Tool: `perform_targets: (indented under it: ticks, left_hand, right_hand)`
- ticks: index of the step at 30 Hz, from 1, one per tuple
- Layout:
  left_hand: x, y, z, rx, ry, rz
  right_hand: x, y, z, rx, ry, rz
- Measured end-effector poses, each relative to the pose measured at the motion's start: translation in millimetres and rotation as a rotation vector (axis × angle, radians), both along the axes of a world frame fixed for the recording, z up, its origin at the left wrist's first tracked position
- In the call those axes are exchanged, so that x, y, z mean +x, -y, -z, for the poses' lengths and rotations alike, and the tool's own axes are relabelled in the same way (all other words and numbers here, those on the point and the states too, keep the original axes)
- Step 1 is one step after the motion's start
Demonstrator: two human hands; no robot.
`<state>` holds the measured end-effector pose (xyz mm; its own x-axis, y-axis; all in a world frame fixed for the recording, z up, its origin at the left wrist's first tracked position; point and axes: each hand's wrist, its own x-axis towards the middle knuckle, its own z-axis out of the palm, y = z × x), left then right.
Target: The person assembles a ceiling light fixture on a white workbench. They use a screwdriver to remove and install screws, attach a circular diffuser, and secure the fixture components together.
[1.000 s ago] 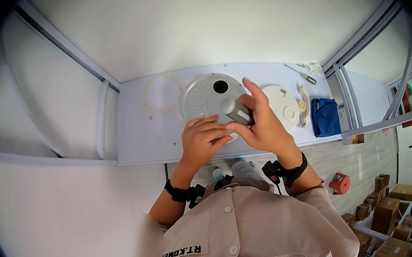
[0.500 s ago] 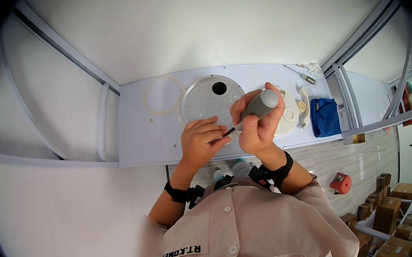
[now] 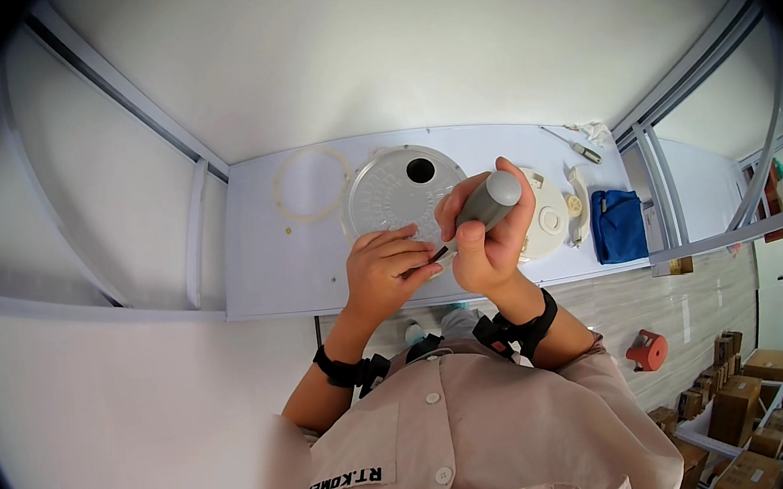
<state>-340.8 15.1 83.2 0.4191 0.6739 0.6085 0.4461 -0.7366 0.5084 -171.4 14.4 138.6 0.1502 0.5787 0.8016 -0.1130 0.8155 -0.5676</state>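
Observation:
My right hand (image 3: pixel 493 239) is wrapped round the thick grey handle of a screwdriver (image 3: pixel 489 199), its light rounded end pointing up toward me. The dark shaft slants down to the left. There my left hand (image 3: pixel 382 266) is closed, thumb and fingertips pinching about the shaft's lower end; the tip is hidden. Beneath both hands, on the bench, is a round metal lid-like disc (image 3: pixel 382 193) with a dark round hole. Just right of my right hand lies a round white plastic part (image 3: pixel 549 220), partly covered by the hand.
A thin pale ring (image 3: pixel 277 188) and a small yellowish piece (image 3: pixel 288 231) lie left on the white bench (image 3: pixel 267 275). To the right are a curved white strip (image 3: pixel 580 190), a blue cloth pouch (image 3: pixel 618 225) and another screwdriver (image 3: pixel 584 150). Metal frame posts flank the bench.
The screwdriver and my right hand have shifted slightly left. Less of the shaft shows beyond my left fingers, which have closed in a little. The things on the bench stay put.

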Motion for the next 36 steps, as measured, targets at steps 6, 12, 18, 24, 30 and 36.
perform_targets:
  ticks: [6, 12, 18, 24, 30, 36]
  left_hand:
    - [-1, -1, -1, 0.001, 0.003, 0.015]
    - [-2, -1, 1, -0.010, 0.007, 0.002]
    - [-1, -1, 0, -0.014, 0.010, -0.007]
    - [-2, 1, -3, -0.046, -0.028, -0.018]
    - [-3, 2, -3, -0.067, -0.019, 0.001]
    - [-1, 1, -4, -0.081, -0.023, 0.001]
  right_hand:
    - [-3, 1, 6, 0.008, -0.025, 0.047]
    - [5, 7, 1, 0.047, 0.140, -0.116]
    - [18, 9, -21, -0.025, 0.402, 0.033]
    - [27, 20, -34, -0.094, 0.567, 0.072]
    - [29, 19, -30, -0.010, 0.616, 0.102]
    - [29, 20, -70, 0.012, 0.518, 0.136]
